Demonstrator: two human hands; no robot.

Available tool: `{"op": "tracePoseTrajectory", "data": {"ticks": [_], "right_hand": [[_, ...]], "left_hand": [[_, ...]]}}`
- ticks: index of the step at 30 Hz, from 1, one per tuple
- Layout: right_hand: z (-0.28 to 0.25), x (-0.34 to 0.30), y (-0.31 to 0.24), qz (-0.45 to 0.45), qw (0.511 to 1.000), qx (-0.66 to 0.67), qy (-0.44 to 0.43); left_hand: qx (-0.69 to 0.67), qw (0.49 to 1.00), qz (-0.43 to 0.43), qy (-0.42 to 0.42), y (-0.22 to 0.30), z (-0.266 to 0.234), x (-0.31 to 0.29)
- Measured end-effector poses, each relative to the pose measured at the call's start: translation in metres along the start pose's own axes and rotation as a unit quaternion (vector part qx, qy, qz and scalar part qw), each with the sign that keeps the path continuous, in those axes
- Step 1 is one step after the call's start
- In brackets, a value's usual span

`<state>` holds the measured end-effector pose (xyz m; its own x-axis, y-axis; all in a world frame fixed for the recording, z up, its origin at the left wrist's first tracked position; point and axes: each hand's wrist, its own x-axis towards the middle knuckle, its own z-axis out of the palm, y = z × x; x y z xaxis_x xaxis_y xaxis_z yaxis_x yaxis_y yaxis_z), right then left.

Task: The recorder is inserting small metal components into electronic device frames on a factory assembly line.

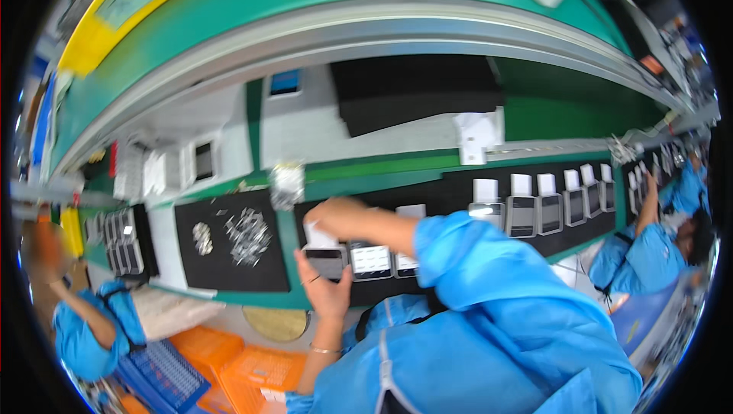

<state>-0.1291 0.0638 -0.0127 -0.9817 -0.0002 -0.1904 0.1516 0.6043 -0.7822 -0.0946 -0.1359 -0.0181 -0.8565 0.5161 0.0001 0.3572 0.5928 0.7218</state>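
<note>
Blue jacket fabric (473, 353) fills the foreground, worn by the person whose hands work just beyond it. Left hand (330, 294) grips a dark-screened flat device (326, 264) between thumb and fingers; right hand (337, 218) is curled and blurred above a white card (317, 237) at its far edge, and whether it pinches the card I cannot tell. Small silvery parts (249, 237) lie left of both hands, a crinkled bag (288, 185) just beyond them, upright-screened devices (522, 216) to their right.
</note>
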Motion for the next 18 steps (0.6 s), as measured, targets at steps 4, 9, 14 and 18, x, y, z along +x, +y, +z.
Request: {"op": "tracePoseTrajectory", "data": {"ticks": [4, 9, 14, 18], "right_hand": [[0.008, 0.003, -0.014, 0.05, 0.997, -0.05, -0.014], [0.013, -0.028, 0.0, 0.004, 0.993, -0.022, 0.114], [-0.071, -0.089, -0.062, -0.089, 0.952, 0.152, 0.25], [-0.146, -0.153, -0.16, -0.344, 0.926, 0.108, 0.115]], "left_hand": [[-0.007, 1.0, -0.029, -0.005, 0.009, -0.004, 0.007], [0.023, 0.999, 0.011, -0.029, 0.006, 0.001, 0.013], [0.048, 0.998, 0.024, -0.043, -0.005, 0.0, 0.012], [0.086, 0.996, -0.013, -0.023, -0.009, -0.026, 0.006]]}}
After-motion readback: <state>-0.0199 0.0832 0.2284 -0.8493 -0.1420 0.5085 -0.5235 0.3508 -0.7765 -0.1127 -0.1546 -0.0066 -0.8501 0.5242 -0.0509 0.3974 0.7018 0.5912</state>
